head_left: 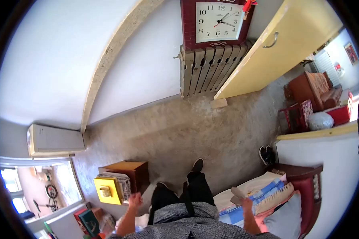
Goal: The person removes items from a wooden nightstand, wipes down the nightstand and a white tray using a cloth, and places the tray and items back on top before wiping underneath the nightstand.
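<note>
My left hand [135, 200] is raised at my left side with its fingers curled in, and I see nothing in it. Just left of it, a yellow square box [112, 190] rests on a stack of papers or cloth [125, 183] by a brown wooden cabinet [139, 175]. My right hand [247, 204] is closed at the edge of a small, flat, grey-brown thing [238, 193], whose kind I cannot make out. Below and beyond that hand lies a bed with a blue-and-white checked cloth [263, 194] and a grey pillow [285, 217].
Concrete floor [167, 127] stretches ahead of my feet. A yellow door [267, 51] stands open beside a radiator [211, 67] with a wall clock [219, 22] above it. Black shoes [267, 155] lie near the bed's end. A white cabinet [56, 139] stands at the left.
</note>
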### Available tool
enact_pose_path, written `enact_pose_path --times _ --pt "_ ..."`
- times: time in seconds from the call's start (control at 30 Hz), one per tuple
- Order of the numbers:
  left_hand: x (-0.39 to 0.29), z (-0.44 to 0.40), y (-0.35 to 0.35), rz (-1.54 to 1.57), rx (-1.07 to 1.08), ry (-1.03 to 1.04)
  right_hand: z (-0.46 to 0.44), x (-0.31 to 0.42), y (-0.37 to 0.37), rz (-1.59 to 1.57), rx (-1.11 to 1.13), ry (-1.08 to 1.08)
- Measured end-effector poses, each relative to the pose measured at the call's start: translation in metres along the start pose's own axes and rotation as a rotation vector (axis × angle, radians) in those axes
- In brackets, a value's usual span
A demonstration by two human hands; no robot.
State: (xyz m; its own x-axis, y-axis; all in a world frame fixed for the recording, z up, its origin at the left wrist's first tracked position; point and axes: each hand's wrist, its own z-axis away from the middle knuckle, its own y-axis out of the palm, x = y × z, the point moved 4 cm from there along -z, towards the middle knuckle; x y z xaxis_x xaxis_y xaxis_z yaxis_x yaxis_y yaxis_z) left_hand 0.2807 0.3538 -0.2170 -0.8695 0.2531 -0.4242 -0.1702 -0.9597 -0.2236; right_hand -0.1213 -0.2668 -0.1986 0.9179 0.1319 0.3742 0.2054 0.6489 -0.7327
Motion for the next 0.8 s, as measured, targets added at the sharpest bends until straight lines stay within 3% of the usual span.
enact_pose_path --times 0.07,0.13,0.23,0.37,0.43,0.53,0.63,0.8 --pt "-0.057 0.006 0.05 -0.017 0.018 0.122 -0.007 0.057 -0.01 -0.23 0.028 0.136" --pt "-0.117 0.01 0.113 -0.017 0.077 0.238 -0.012 0.152 -0.021 -0.412 -0.001 0.025" --pt "-0.195 0.035 0.195 -0.235 0.209 0.524 -0.04 0.224 -0.01 -0.463 0.092 -0.089" --pt "-0.25 0.048 0.289 -0.212 0.502 0.722 -0.048 0.342 0.003 -0.468 0.251 -0.197" --pt "-0.278 0.061 0.322 -0.363 0.676 0.797 -0.029 0.396 0.004 -0.471 0.273 -0.207" --pt "-0.293 0.067 0.356 -0.197 0.934 0.637 -0.022 0.458 0.015 -0.594 0.425 -0.186" --pt "-0.313 0.067 0.357 -0.089 1.047 0.449 -0.017 0.502 0.029 -0.605 0.463 -0.278" --pt "-0.325 0.036 0.335 -0.149 0.994 0.397 -0.029 0.529 0.054 -0.557 0.542 -0.272"
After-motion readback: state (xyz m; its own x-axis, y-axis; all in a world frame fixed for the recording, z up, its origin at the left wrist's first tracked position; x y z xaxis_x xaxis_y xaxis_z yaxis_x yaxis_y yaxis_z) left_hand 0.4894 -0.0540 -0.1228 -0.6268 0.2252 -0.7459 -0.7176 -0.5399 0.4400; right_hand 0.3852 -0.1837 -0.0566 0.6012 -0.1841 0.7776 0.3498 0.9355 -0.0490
